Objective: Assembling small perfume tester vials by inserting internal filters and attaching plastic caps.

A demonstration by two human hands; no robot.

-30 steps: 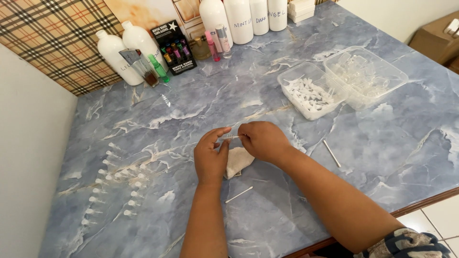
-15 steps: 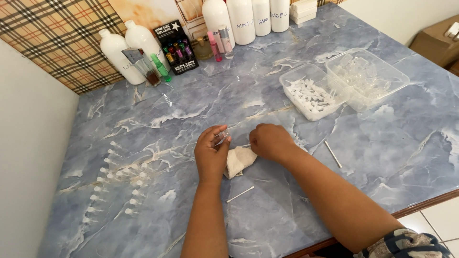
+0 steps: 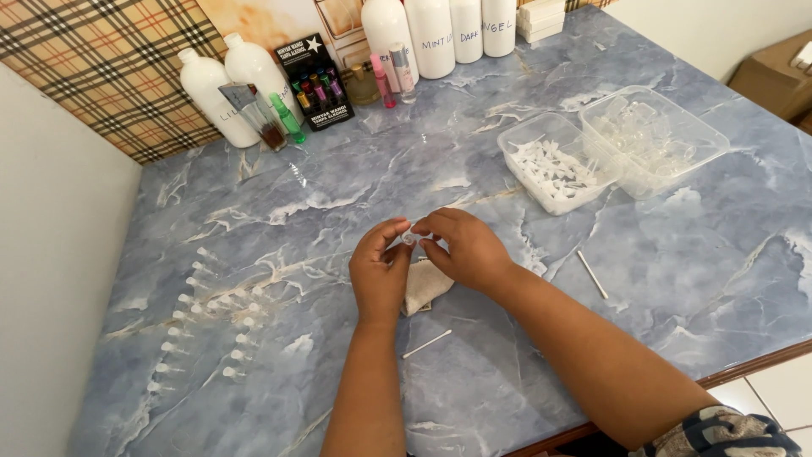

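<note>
Centrally in the frame, my left hand [image 3: 380, 272] and right hand [image 3: 464, 249] meet fingertip to fingertip, both pinching one small clear vial [image 3: 410, 239] just above the marbled blue desk [image 3: 355, 182]. Under them lies a crumpled beige cloth [image 3: 423, 286], touching the desk. One thin white stick [image 3: 427, 344] lies below it, another [image 3: 592, 274] to the right. Rows of small clear vials [image 3: 203, 317] stand lower left; two clear tubs [image 3: 554, 173] sit upper right.

Table [image 3: 677, 279] – glossy blue marble-look; tubs [image 3: 554, 173] – clear plastic; cloth [image 3: 423, 288] – rough, matt.
</note>
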